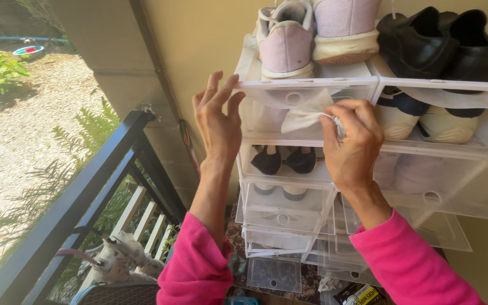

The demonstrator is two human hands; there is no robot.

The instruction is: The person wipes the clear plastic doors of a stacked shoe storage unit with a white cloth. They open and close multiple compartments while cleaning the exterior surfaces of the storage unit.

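Wiping a clear shoe box (306, 107)
Right hand (350, 141) pinches a white cloth (306, 116) against the box front; left hand (218, 121), open, steadies its left edge. Pressing too hard could, I judge, shift the stack and tip the pink sneakers (289, 39) on top.
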